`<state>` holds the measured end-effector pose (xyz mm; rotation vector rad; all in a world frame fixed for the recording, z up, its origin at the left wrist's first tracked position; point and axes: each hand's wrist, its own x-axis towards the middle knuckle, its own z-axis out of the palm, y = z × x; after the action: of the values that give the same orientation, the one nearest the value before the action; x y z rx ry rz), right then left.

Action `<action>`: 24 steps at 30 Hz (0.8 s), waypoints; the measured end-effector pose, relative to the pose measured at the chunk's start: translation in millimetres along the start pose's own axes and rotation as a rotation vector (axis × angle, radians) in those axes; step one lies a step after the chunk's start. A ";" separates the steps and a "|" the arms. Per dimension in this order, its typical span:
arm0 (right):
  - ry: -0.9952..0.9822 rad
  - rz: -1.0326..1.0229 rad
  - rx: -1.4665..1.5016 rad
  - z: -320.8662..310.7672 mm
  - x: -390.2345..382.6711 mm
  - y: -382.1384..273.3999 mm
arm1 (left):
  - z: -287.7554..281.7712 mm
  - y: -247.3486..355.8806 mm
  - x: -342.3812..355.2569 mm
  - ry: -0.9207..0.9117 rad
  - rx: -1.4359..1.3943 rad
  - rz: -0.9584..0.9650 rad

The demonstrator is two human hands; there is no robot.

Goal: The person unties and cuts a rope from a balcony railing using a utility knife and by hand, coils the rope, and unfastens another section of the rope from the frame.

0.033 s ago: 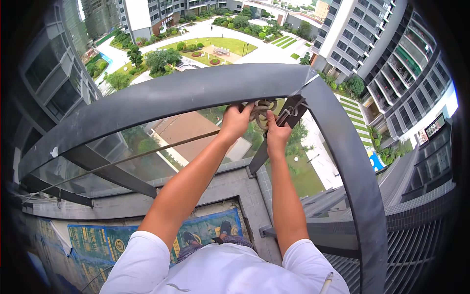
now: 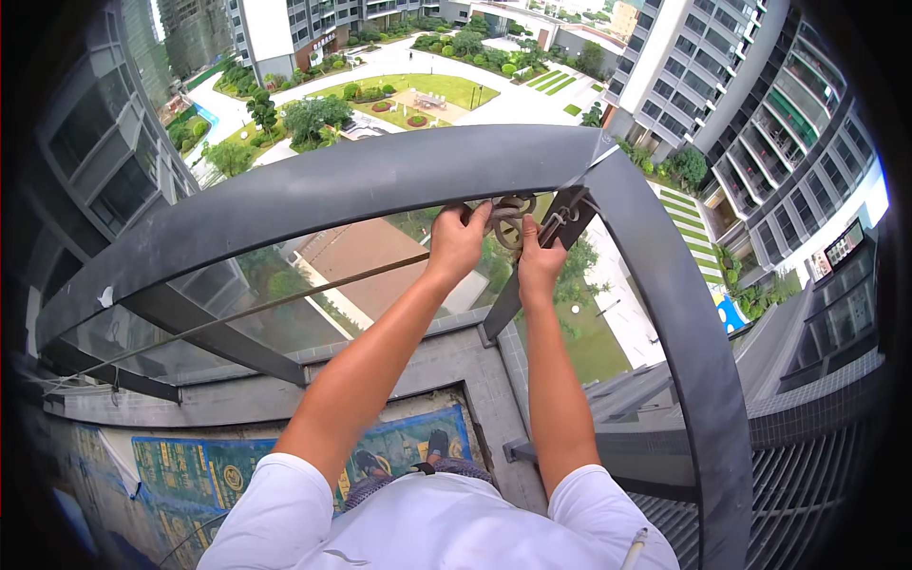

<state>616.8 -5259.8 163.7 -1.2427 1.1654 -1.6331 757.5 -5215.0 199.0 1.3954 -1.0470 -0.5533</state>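
Note:
Just beneath the dark top rail [image 2: 380, 166], near its corner, both my hands work on a bundle of looped, light-coloured rope [image 2: 509, 224]. My left hand [image 2: 456, 242] pinches the rope on the left side of the loops, thumb on top. On their right side my right hand [image 2: 540, 266] is closed with its thumb raised against the rope; its other fingers are partly hidden. A taut line [image 2: 285, 302] stretches from my left hand toward the lower left. Beside my right thumb, more cord is tied at the dark corner post [image 2: 570, 217].
Glass panels [image 2: 218, 304] and slanting posts stand below the rail. A grey ledge [image 2: 332, 380] runs along their foot, and blue-green printed sheeting [image 2: 209, 465] covers the floor by my feet. Beyond the rail lies a deep drop to gardens [image 2: 408, 95] and tall buildings.
The rope loops between my hands have shifted slightly and look a little more spread. Both hands stay at nearly the same place under the rail.

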 end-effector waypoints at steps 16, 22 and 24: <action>-0.193 0.049 -0.230 10.9 -11.1 -10.6 | -3.8 11.6 2.2 -0.143 0.185 -0.028; -0.041 0.281 0.430 42.0 -25.9 -34.9 | -1.0 0.0 -15.6 -0.039 -0.193 0.003; -0.010 0.286 0.520 44.0 -26.2 -37.0 | -1.7 -1.5 -20.5 -0.014 -0.437 0.093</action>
<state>664.1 -5233.9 196.6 -0.7160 0.7928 -1.5714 749.6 -5197.1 192.4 0.9554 -0.9289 -0.6778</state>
